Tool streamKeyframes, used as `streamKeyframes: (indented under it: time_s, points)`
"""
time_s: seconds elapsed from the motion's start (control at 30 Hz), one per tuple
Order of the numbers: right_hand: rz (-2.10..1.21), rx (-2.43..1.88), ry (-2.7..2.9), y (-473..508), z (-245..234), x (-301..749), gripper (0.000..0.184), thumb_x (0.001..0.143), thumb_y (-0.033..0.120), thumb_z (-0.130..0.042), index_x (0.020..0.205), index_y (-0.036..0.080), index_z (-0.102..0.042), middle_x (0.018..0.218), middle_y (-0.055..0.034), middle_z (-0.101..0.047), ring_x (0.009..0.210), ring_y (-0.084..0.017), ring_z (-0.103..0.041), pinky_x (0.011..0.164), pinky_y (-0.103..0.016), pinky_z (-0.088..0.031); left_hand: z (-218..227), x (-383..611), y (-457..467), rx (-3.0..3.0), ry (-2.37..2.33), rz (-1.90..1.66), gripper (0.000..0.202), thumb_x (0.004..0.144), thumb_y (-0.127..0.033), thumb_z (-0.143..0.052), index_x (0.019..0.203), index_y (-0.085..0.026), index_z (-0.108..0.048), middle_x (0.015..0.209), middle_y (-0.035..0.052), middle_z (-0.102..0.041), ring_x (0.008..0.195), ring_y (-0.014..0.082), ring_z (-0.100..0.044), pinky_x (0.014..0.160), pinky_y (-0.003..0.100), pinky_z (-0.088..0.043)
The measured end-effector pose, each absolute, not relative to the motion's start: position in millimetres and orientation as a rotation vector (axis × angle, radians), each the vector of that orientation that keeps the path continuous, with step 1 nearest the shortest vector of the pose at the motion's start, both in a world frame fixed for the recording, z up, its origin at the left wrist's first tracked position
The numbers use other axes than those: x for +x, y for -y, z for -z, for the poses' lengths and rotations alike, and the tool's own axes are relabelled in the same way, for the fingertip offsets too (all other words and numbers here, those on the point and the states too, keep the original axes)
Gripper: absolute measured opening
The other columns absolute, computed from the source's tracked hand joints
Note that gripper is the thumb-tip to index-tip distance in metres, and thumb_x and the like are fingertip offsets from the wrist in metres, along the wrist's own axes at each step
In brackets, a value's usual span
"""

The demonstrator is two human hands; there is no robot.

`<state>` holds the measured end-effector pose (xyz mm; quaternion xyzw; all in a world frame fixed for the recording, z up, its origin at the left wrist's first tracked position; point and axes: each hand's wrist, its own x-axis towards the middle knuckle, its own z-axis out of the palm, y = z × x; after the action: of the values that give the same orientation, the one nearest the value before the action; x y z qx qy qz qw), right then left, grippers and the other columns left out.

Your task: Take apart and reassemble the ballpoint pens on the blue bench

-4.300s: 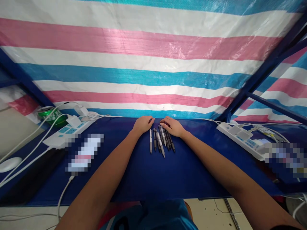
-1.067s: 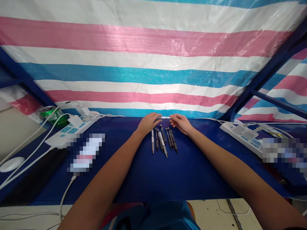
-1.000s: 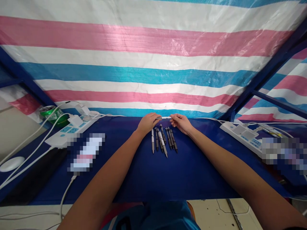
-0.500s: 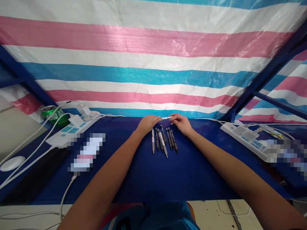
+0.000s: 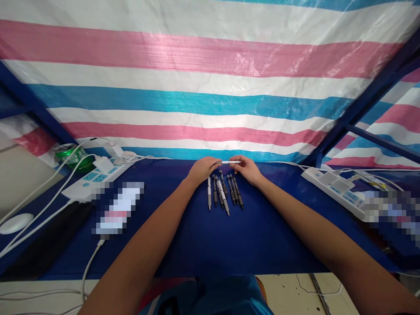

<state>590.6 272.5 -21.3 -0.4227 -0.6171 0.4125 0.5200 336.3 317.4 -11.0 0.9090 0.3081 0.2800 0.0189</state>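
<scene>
A slim white pen (image 5: 230, 162) lies crosswise at the far edge of the dark blue table (image 5: 210, 245). My left hand (image 5: 203, 169) holds its left end in the fingertips, and my right hand (image 5: 244, 169) holds the other end. Just below my hands, several click pens (image 5: 225, 192) with black, grey or white barrels lie side by side, their tips toward me. Neither hand touches that row.
White power strips (image 5: 95, 183) (image 5: 331, 188) with plugs and cables lie on both sides. A green can (image 5: 70, 157) lies at far left, and a white computer mouse (image 5: 16, 223) sits lower left. A pixelated object (image 5: 118, 208) lies left of my arm. A striped tarpaulin (image 5: 197, 109) hangs behind the table.
The bunched pens under my hands now lie spread in a neat row. One white pen has come up between my hands, and in the last moment it shifted slightly right.
</scene>
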Motion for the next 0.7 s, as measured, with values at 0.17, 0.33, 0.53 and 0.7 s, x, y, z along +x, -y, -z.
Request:
streamKeyframes:
  time_s: [0.17, 0.33, 0.53, 0.7]
  points:
    - [-1.038, -1.042, 1.460, -272.6, 20.8, 591.5, 0.041, 0.081, 0.053, -0.083, 0.108, 0.024, -0.074, 0.081, -0.0019, -0.075, 0.059, -0.015, -0.061, 0.053, -0.029, -0.047, 10.9, 336.8, -316.8, 2.821, -0.949, -0.896, 0.036, 0.111, -0.041, -0.047, 0.129, -0.023, -0.073, 0.123, 0.0070, -0.077, 0.114, 0.0247, -0.068, 0.099, 0.041, -0.054]
    - [-1.021, -1.029, 1.437, -274.5, 23.0, 591.9, 0.039, 0.082, 0.055, -0.082, 0.103, 0.023, -0.075, 0.085, -0.0038, -0.076, 0.065, -0.017, -0.065, 0.057, -0.030, -0.051, 10.0, 336.7, -315.9, 2.819, -0.945, -0.906, 0.035, 0.111, -0.039, -0.048, 0.129, -0.023, -0.073, 0.122, 0.0070, -0.077, 0.113, 0.0248, -0.068, 0.098, 0.041, -0.054]
    - [-1.047, -1.022, 1.408, -276.7, 24.7, 591.4, 0.041, 0.080, 0.055, -0.084, 0.104, 0.023, -0.074, 0.083, -0.0033, -0.076, 0.067, -0.018, -0.067, 0.055, -0.029, -0.050, 9.9, 336.7, -314.9, 2.838, -0.932, -0.897, 0.034, 0.111, -0.037, -0.048, 0.130, -0.023, -0.073, 0.121, 0.0071, -0.076, 0.111, 0.0242, -0.068, 0.097, 0.040, -0.054]
    - [-1.060, -0.998, 1.397, -275.1, 22.6, 591.0, 0.043, 0.077, 0.054, -0.087, 0.103, 0.023, -0.073, 0.091, -0.0049, -0.077, 0.071, -0.018, -0.071, 0.052, -0.027, -0.050, 10.3, 336.6, -314.9, 2.830, -0.934, -0.898, 0.035, 0.111, -0.037, -0.048, 0.130, -0.022, -0.073, 0.123, 0.0081, -0.076, 0.113, 0.0250, -0.068, 0.098, 0.041, -0.054]
